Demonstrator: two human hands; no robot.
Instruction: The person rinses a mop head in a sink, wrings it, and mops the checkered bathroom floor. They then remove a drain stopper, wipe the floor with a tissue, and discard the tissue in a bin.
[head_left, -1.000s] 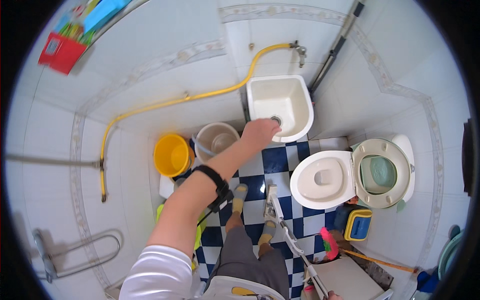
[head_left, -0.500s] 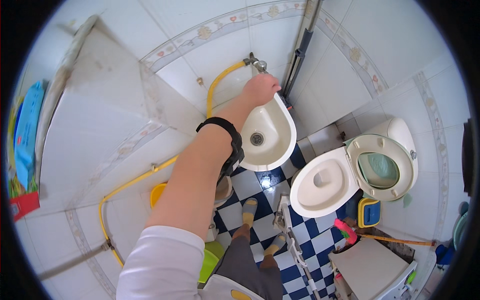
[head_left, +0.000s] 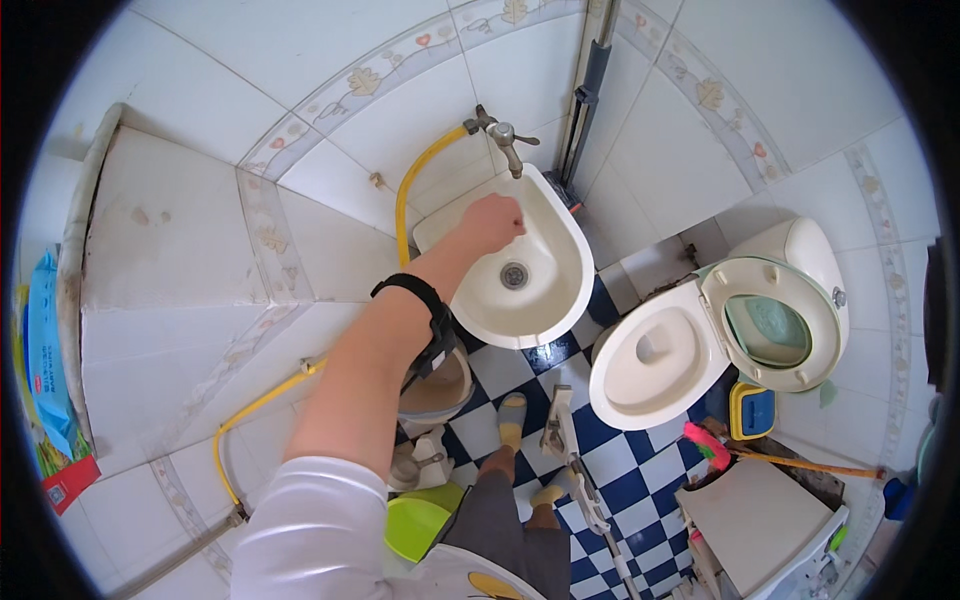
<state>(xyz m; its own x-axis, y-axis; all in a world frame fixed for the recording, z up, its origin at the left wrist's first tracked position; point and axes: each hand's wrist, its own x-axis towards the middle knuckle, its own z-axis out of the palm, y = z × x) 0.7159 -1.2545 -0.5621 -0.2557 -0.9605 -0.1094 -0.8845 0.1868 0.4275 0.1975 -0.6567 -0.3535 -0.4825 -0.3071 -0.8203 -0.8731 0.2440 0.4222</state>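
The small rounded ceramic wall basin (head_left: 530, 270) is cream-white. The bent rubber hose (head_left: 415, 190) above it is yellow. The tiled floor (head_left: 620, 460) is a dark blue and white checker. The glazed wall tiles (head_left: 300, 60) are white, crossed by a border strip of leaf and heart motifs. The stretchy wrist band (head_left: 425, 315) is black; the long sleeve (head_left: 310, 535) white.
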